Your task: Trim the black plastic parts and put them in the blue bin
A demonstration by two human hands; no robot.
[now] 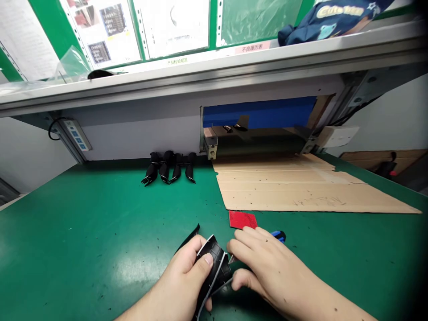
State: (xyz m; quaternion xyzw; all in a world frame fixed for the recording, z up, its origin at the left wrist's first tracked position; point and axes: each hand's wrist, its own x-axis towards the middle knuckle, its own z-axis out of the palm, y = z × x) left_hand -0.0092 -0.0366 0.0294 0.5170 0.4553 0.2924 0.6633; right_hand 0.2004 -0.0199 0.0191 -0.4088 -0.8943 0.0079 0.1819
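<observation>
My left hand (190,272) is closed around black curved plastic parts (211,267) with pale edges, its thumb pressed on their ribbed inner side. A thin dark end (190,236) sticks out beyond that hand's fingers. Close on the right, my right hand (264,263) is closed on a tool with a blue and black handle (279,236). A thin metal tip (232,258) shows between its fingers, at the edge of the black parts. Most of the tool is hidden behind the hand. Just beyond the knuckles lies a flat red piece (243,219).
Several glossy black pieces (170,168) lie at the back of the green tabletop (100,232). A cardboard sheet (284,191) covers the back right, before an opening with a blue flap (261,112). An overhead shelf (200,73) spans the bench; a power strip (77,134) hangs at left.
</observation>
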